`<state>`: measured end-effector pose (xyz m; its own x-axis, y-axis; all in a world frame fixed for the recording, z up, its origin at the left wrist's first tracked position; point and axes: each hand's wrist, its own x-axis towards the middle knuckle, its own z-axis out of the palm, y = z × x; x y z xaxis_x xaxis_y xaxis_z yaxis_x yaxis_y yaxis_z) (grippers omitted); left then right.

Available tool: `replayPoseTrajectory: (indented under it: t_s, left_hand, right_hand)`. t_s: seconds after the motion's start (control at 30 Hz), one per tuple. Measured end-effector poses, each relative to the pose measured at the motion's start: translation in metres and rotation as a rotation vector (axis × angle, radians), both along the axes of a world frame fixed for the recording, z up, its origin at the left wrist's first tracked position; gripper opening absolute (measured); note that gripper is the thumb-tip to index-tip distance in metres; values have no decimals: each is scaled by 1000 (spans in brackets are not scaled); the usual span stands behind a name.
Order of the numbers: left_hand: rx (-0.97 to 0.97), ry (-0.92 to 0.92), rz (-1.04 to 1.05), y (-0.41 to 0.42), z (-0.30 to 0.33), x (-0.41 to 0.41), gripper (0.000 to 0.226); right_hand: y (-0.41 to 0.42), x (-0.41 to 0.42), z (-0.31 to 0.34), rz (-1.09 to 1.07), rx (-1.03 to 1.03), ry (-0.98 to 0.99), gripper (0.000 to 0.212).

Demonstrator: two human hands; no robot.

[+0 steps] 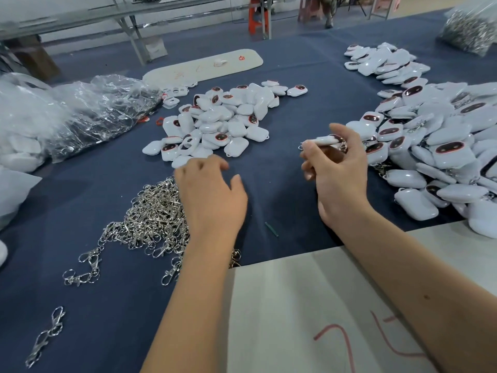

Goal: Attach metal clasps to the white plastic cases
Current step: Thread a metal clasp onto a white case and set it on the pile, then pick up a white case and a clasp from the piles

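In the head view, the right hand point(336, 168) is pinching a white case point(324, 140) in a fingertip grip, holding it above the tabletop point(282, 135) beside the right pile point(441, 146). A clasp point(342, 142) seems to be hanging from the case, so this one looks finished and is probably heading for that pile. The left hand point(212, 192) is hovering with relaxed, empty fingers over the clasps point(153, 214), near the middle pile point(220, 119). Next it probably needs 1 clasp and 1 bare case. The cases are glossy, rounded, some with dark ovals.
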<state>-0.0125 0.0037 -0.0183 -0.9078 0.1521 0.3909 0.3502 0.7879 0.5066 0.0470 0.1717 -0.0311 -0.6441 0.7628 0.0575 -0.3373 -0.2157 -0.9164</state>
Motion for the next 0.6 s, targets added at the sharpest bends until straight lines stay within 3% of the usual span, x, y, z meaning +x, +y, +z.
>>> replayPoseTrajectory:
  t_s: [0.07,0.13,0.37,0.47,0.6]
  left_hand:
    - [-50,-53,76,-11,0,-7,34]
    - [-112,-104,92,-21,1,-14,46]
    - [-342,-278,29,-36,-2,-34,78]
    - [-351,-283,-5,-39,-4,-37,77]
    - [-165,-170,-56,-37,-1,-32,57]
  right_hand:
    - [1,0,-3,-89,75,-42,68]
    - [0,0,-5,-120,166,-93,78]
    - [-13,7,-4,28,521,-217,51]
    - [-15,7,-2,95,591,-251,41]
    - [-15,7,-1,120,593,-272,32]
